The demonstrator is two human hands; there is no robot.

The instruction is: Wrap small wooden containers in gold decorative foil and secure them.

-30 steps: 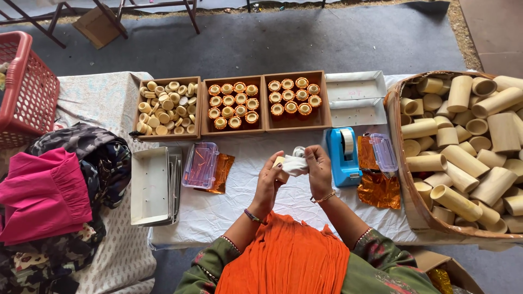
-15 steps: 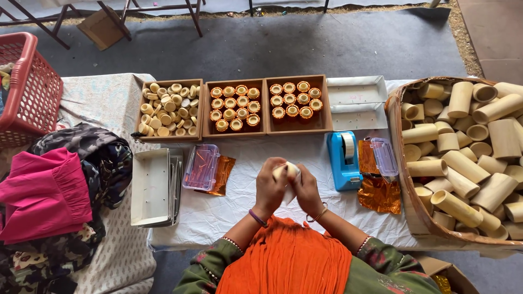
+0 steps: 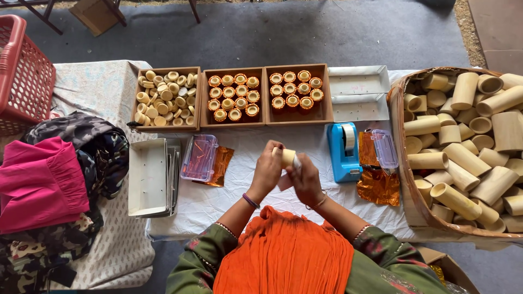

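Both hands, left [image 3: 267, 170] and right [image 3: 305, 177], gripped a small pale tube [image 3: 287, 157] over the white cloth [image 3: 245, 185], a blue tape dispenser [image 3: 343, 151] just beside them, wooden trays [image 3: 234, 124] of filled cups beyond.

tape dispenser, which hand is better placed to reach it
Probably the right hand: the blue tape dispenser sits just to its right, while the left hand grips the small bamboo piece on the far side.

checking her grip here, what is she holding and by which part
A short pale bamboo cylinder, held between both hands: the left hand wraps its left side, the right hand its right side. A scrap of white paper shows under it.
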